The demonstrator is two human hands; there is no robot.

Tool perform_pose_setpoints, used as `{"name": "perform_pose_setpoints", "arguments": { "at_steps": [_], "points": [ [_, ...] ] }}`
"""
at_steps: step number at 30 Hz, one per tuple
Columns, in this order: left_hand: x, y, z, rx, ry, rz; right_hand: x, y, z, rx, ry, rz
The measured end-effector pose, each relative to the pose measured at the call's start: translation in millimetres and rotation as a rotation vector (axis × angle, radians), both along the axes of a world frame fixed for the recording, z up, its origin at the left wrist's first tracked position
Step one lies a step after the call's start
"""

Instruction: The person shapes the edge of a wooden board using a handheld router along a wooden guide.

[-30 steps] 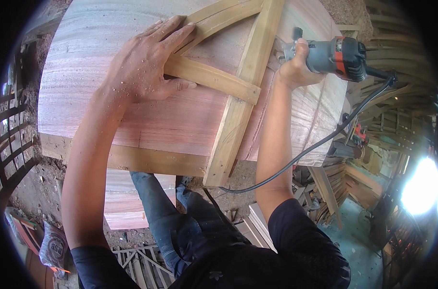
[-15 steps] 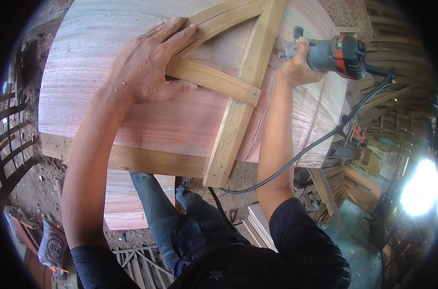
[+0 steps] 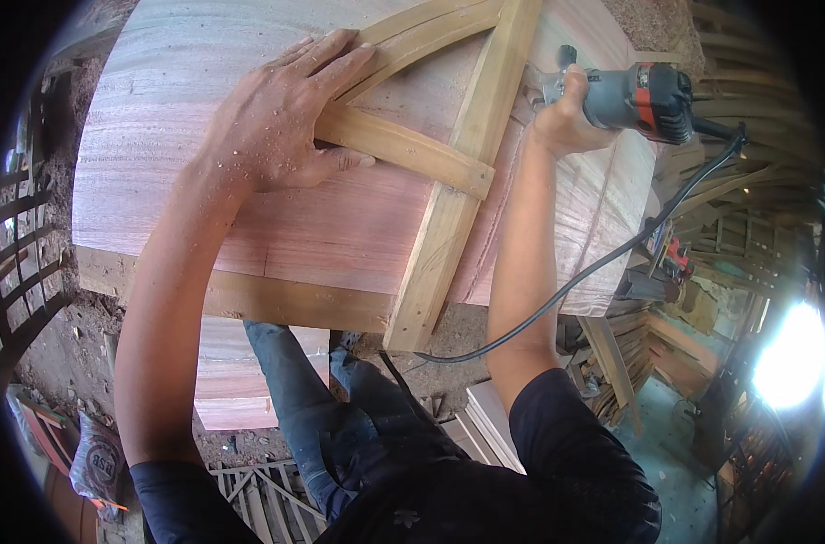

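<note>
Stacked wooden strips (image 3: 748,54) crowd the upper right of the frame, and a broad, pinkish wood panel (image 3: 158,136) fills the upper middle as the work surface. On it lies a wooden guide made of 2 straight bars and a curved slat (image 3: 421,50). Its long bar (image 3: 489,100) slants from the top centre to the lower middle, overhanging the panel's near edge; the short crossbar (image 3: 403,150) slopes down rightward to meet it. At left of centre, the left hand (image 3: 272,127) is spread flat, grasping nothing, over the ends of the slat and crossbar, probably to keep the guide from shifting. Toward the upper right, the right hand (image 3: 571,127) is closed around a handheld router (image 3: 612,98) low near its base, likely for steadier control. As pictured, the router's long axis runs almost level, its base end pointing left toward the long bar and its motor end right (the bit itself is hidden). From there a black cord (image 3: 603,263) loops down across the right forearm, clear of the router's base.
</note>
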State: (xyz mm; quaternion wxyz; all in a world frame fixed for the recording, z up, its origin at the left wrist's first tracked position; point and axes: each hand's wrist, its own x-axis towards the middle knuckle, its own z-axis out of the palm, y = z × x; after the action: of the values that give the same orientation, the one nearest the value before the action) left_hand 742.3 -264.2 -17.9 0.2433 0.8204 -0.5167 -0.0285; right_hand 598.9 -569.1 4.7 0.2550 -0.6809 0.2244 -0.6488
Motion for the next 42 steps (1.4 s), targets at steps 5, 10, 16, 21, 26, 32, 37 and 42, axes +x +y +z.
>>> {"name": "perform_pose_setpoints", "arguments": {
  "at_steps": [5, 10, 16, 21, 26, 32, 37, 42],
  "points": [
    [-0.3, -0.3, -0.7, -0.012, -0.003, 0.007, 3.6, -5.9, -1.5, 0.039, 0.0, -0.023],
    [-0.3, -1.1, -2.5, -0.013, -0.002, 0.013, 6.4, -10.1, -1.5, 0.046, 0.009, -0.043],
    [1.9, -1.0, -3.5, -0.039, -0.001, -0.01, 8.0, -13.9, -1.8, 0.038, 0.031, -0.042],
    [0.7, -0.6, -3.4, -0.037, 0.018, -0.001, 10.2, -19.5, -2.7, 0.032, 0.041, -0.062],
    [-0.5, -0.8, -3.2, -0.034, 0.016, 0.008, 13.4, -22.9, -1.9, 0.04, 0.034, -0.044],
    [0.1, -1.3, -3.1, 0.01, -0.002, 0.01, 17.0, -26.6, -0.2, 0.021, 0.036, -0.028],
    [0.4, -1.2, -2.9, 0.008, -0.005, 0.006, 21.4, -31.1, -0.7, 0.031, 0.015, -0.027],
    [0.2, -1.2, -1.7, 0.015, 0.003, 0.01, 25.5, -33.5, -0.4, 0.028, -0.003, -0.027]
  ]
}}
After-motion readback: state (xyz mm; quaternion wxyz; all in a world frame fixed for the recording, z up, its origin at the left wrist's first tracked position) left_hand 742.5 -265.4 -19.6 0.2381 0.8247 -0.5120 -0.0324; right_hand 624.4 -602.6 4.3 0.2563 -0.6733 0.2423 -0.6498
